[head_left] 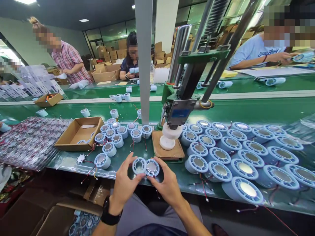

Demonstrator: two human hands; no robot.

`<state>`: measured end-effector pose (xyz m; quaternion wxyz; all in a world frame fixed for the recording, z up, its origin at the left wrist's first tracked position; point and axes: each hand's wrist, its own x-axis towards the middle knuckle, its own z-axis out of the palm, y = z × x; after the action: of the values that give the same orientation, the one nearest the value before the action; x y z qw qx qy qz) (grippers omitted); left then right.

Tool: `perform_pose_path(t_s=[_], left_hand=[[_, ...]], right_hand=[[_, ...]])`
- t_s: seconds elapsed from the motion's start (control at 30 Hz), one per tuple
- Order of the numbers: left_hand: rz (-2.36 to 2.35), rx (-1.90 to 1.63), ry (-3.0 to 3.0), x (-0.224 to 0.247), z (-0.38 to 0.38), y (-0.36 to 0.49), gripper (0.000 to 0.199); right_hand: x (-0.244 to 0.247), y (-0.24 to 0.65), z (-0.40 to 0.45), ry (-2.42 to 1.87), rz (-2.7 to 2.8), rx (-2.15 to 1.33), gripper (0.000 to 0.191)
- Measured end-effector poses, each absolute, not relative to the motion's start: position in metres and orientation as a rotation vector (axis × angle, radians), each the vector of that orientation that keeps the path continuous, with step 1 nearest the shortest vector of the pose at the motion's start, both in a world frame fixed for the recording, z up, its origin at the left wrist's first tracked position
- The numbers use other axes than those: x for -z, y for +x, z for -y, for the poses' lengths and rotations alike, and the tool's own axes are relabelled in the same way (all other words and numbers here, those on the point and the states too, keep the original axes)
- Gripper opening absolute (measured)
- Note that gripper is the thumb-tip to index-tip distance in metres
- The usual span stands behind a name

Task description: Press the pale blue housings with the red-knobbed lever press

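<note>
My left hand pinches a light blue ring-shaped cap with a see-through or hollow middle. Beside it, my right hand grips a light blue round housing with a silver disc in its centre. The two parts are side by side, touching or nearly so, above the front edge of the bench. Just beyond them stands a hand press with a white round pressing head over a white round seat. A lone blue housing with wires stands left of my hands.
Many blue housings with silver discs fill the bench on the right. Several more stand left of the press, near a cardboard tray. Wired parts in plastic lie far left. Below is an open box of blue parts. Co-workers sit or stand across the green conveyor.
</note>
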<state>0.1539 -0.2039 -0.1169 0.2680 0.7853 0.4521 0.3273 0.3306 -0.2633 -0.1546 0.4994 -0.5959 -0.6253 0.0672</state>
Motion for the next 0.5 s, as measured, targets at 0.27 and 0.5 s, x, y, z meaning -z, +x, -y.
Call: perform_pose_path(t_s=[0.27, 0.5], left_hand=[[-1.149, -0.879, 2.255, 0.103, 0.220, 0.197, 0.069], [-1.293, -1.003, 2.009, 0.114, 0.228, 0.205, 0.074]], right_hand=[[0.158, 0.329, 0.264, -1.415, 1.463, -0.201, 0.062], [0.155, 0.328, 0.262, -1.461, 1.472, -0.237, 0.062]])
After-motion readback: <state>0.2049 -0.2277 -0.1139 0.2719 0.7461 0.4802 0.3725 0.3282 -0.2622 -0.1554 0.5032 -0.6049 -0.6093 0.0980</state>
